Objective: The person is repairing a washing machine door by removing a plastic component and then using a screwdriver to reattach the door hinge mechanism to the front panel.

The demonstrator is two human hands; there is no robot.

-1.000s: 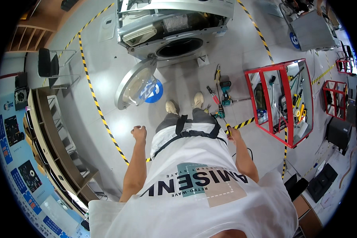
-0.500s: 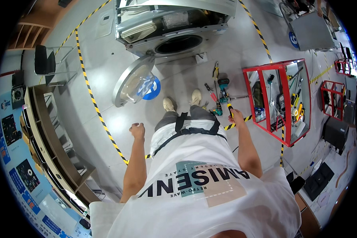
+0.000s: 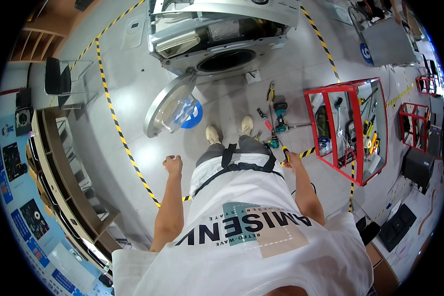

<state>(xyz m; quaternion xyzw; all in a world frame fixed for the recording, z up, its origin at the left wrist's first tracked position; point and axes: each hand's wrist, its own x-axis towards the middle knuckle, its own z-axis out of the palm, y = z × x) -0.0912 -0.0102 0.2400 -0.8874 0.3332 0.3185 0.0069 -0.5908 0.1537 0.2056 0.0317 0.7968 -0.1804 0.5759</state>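
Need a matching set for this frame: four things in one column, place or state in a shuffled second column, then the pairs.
Things:
1. washing machine door
2. left hand
3. right hand
4. red-framed cart

Place or state:
A. holds a yellow-handled tool
B. swung open, left of the drum opening
C. closed in a fist, holding nothing visible
D. stands to the person's right, with tools inside

Pairs: 1-B, 2-C, 3-A, 4-D
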